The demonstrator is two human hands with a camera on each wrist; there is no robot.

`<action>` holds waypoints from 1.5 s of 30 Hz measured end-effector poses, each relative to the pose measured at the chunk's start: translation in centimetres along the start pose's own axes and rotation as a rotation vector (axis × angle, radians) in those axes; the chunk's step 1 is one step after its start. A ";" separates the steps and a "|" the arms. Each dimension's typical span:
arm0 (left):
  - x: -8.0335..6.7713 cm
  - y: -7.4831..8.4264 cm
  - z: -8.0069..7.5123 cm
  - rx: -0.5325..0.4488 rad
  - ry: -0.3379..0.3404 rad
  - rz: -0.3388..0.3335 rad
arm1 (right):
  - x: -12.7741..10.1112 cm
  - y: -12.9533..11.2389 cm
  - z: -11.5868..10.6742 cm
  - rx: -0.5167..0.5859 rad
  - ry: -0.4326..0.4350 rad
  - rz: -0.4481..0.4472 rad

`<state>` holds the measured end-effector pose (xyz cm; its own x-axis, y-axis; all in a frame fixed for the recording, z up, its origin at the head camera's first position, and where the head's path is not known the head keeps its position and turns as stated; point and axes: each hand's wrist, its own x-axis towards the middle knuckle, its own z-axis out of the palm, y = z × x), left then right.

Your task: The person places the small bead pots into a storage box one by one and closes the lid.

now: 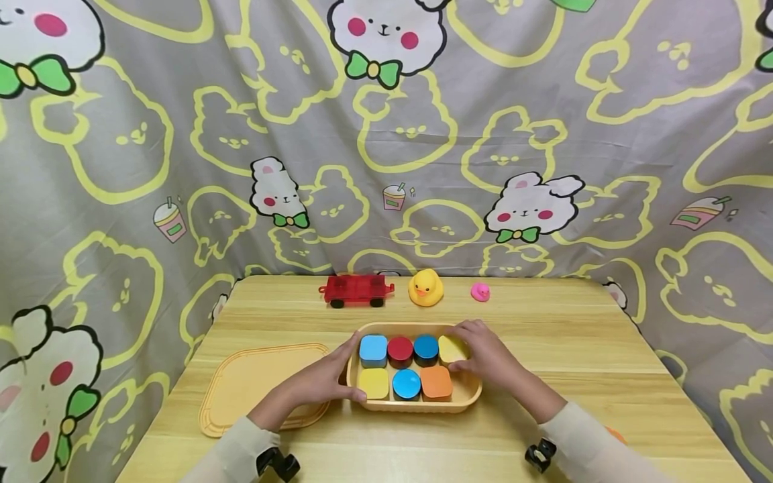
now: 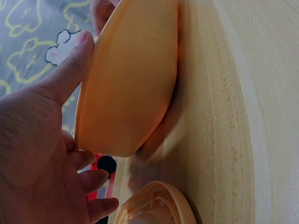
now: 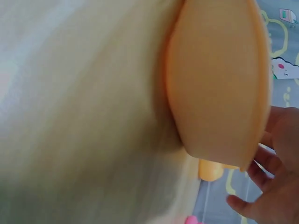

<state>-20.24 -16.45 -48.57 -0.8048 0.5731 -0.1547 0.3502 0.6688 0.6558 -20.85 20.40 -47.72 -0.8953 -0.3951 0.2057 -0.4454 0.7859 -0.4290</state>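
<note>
A pale orange plastic box [image 1: 417,406] stands on the table, holding several coloured blocks in two rows. My left hand [image 1: 323,376] grips its left end, thumb on the front rim and fingers towards the back corner; in the left wrist view, the other fingers hang past the wall. At the back right corner, my right hand [image 1: 486,352] pinches a yellow block [image 1: 448,349] inside the box, partly covering it. Nearby lie a light blue square block [image 1: 373,351], red round block [image 1: 400,349], dark blue round block [image 1: 426,347], yellow square block [image 1: 374,383], blue round block [image 1: 406,384] and orange block [image 1: 437,381].
The flat orange lid [image 1: 241,382] lies left of the box, partly behind my left forearm. Along the back edge stand a red toy wagon [image 1: 356,290], a yellow duck [image 1: 425,288] and a small pink duck [image 1: 480,292]. An orange piece [image 1: 616,435] shows beside my right sleeve.
</note>
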 end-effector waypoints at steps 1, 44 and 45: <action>0.0 0.0 0.0 -0.001 0.000 -0.002 | 0.0 0.1 0.3 -0.009 0.014 0.014; 0.1 0.0 0.1 -0.015 0.001 -0.013 | -3.0 0.8 -2.6 0.160 0.015 0.103; 0.1 0.1 0.1 -0.017 0.001 -0.014 | -3.4 1.0 -2.9 0.158 0.023 0.101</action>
<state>-20.25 -16.33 -48.59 -0.8097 0.5637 -0.1633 0.3312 0.6686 0.6658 -18.32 23.91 -46.31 -0.9360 -0.3058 0.1744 -0.3485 0.7353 -0.5812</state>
